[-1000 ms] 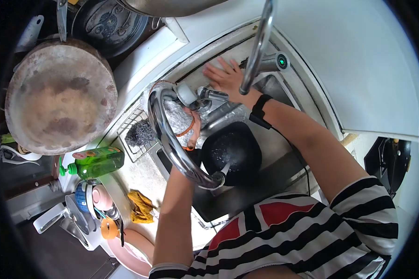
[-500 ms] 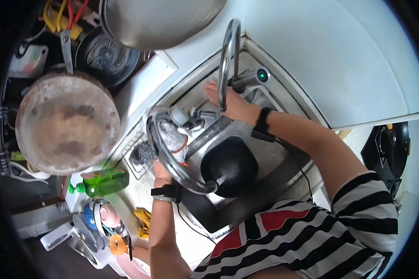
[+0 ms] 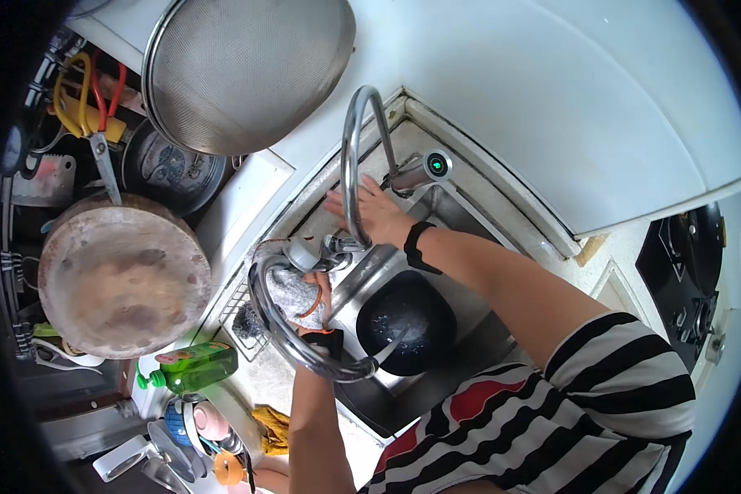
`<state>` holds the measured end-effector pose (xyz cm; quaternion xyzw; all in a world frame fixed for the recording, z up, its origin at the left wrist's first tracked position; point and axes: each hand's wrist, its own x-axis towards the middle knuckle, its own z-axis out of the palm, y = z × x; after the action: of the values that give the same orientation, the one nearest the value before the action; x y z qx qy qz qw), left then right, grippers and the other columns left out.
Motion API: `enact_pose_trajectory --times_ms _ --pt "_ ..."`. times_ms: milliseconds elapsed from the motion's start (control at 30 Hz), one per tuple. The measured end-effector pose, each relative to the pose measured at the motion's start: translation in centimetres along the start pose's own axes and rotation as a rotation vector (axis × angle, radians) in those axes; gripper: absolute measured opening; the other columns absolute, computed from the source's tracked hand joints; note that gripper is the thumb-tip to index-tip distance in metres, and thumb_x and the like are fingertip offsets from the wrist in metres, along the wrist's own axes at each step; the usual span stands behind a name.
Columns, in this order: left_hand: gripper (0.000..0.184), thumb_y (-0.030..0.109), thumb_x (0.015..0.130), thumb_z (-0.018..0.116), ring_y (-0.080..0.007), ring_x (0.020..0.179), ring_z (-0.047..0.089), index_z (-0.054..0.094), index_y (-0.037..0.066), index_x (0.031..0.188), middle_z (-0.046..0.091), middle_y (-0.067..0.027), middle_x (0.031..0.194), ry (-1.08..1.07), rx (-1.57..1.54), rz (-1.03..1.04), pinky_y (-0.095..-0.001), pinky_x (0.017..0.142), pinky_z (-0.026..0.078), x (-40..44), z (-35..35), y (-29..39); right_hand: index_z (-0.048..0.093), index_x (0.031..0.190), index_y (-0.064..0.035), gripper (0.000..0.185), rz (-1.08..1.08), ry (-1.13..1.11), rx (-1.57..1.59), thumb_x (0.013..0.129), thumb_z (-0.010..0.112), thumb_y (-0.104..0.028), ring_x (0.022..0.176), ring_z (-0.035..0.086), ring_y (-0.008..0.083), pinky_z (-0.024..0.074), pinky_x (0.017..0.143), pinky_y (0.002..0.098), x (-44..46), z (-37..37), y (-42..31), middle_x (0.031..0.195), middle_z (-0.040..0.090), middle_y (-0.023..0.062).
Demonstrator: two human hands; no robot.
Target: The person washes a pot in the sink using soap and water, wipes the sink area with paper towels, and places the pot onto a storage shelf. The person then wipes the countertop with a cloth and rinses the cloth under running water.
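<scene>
Possible overflow: running water (image 3: 393,342) into bowl (image 3: 438,306).
Spread-fingered right hand (image 3: 376,217) behind far tap (image 3: 351,165); cannot tell grip of left hand (image 3: 323,298) by cloth (image 3: 291,290).

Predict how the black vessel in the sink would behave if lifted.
The black vessel would probably feel heavier than empty, since water runs into it from the chrome faucet. Its wet inside may be slippery, and its open top could spill if tilted.

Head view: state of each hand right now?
Left hand: by the grey orange-trimmed bundle; grip cannot be told.
Right hand: open, nothing visibly held.
</scene>
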<state>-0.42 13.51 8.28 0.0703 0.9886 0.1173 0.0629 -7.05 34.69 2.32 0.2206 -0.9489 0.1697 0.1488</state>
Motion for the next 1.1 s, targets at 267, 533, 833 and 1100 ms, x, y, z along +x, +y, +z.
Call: enact_pose_trajectory --times_ms 267,533,833,1100 --pt "0.066 0.043 0.082 0.065 -0.0388 0.131 0.033 0.050 -0.003 0.126 0.045 -0.0241 0.134 0.077 -0.345 0.391 -0.0473 0.108 0.019 -7.6 4.5 1.4 0.056 0.121 -0.0086 0.040 -0.163 -0.389 0.416 0.084 0.058 -0.026 0.128 0.041 0.0268 0.0274 0.109 0.0413 -13.1 -5.9 -3.5 0.132 0.050 0.0102" --pt "0.026 0.012 0.085 0.065 -0.0307 0.105 0.061 0.064 0.001 0.108 0.062 -0.0212 0.110 -0.025 -0.608 -0.093 -0.0355 0.087 0.046 -11.8 -2.9 -3.0 0.048 0.125 -0.0011 0.039 0.458 0.008 0.216 0.088 0.050 -0.011 0.130 0.037 0.0331 0.0308 0.106 0.0433 -12.7 -10.8 10.4 0.136 0.043 0.0199" --pt "0.072 0.038 0.080 0.068 -0.0403 0.137 0.016 0.034 0.021 0.141 0.016 -0.0250 0.148 -0.017 -0.042 -0.582 -0.0619 0.098 0.031 -29.9 -1.4 -9.8 0.038 0.137 -0.0030 0.057 0.095 -0.517 -0.008 0.090 0.054 -0.031 0.136 0.024 0.0333 0.0252 0.108 0.0504 -15.9 -8.9 0.7 0.146 0.029 0.0189" --pt "0.072 0.036 0.086 0.061 -0.0395 0.140 0.007 0.024 0.019 0.146 0.004 -0.0209 0.152 0.235 -0.020 -0.660 -0.0645 0.104 0.014 -36.9 3.8 -5.5 0.053 0.115 0.0037 0.032 0.992 -0.567 1.743 0.095 0.051 -0.021 0.099 0.061 0.0231 0.0527 0.082 0.0331 -16.0 -6.1 -15.3 0.110 0.059 0.0166"
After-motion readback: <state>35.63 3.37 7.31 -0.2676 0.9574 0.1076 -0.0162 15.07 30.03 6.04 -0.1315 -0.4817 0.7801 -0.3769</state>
